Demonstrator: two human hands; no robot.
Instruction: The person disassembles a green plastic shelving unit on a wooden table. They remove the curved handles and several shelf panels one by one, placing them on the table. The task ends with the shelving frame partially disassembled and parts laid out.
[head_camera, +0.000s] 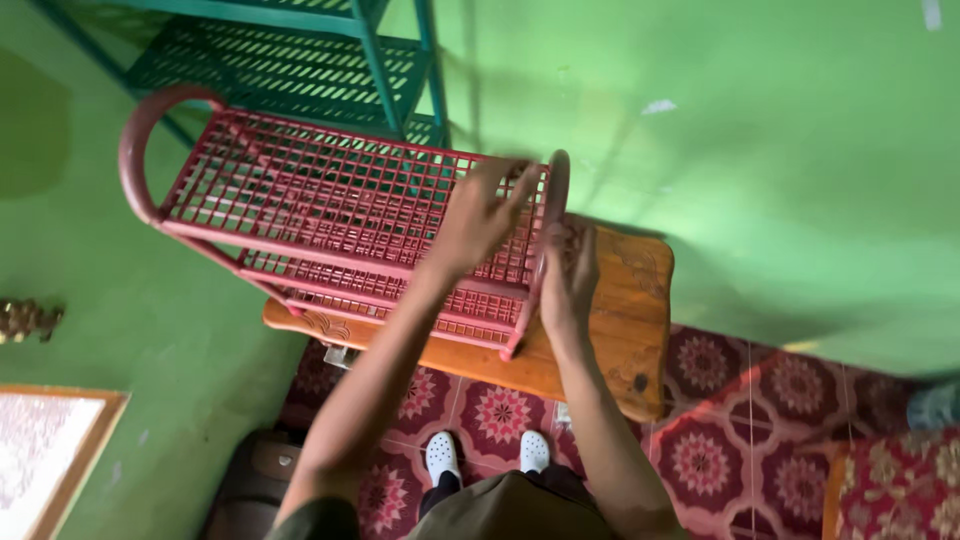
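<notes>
A red plastic rack (320, 200) with grid shelves stands on a carved wooden stool (625, 320). My left hand (480, 215) rests on the top shelf near its right end, fingers spread over the grid. My right hand (570, 275) is pressed against the rack's right side frame, just below its rounded top. Both forearms reach forward from the bottom of the view.
A green metal rack (290, 60) stands behind the red one against a green wall (780, 170). The floor has red patterned tiles (720, 440). My feet in white shoes (485, 455) are under the stool's front edge. A framed panel (50, 450) leans at the lower left.
</notes>
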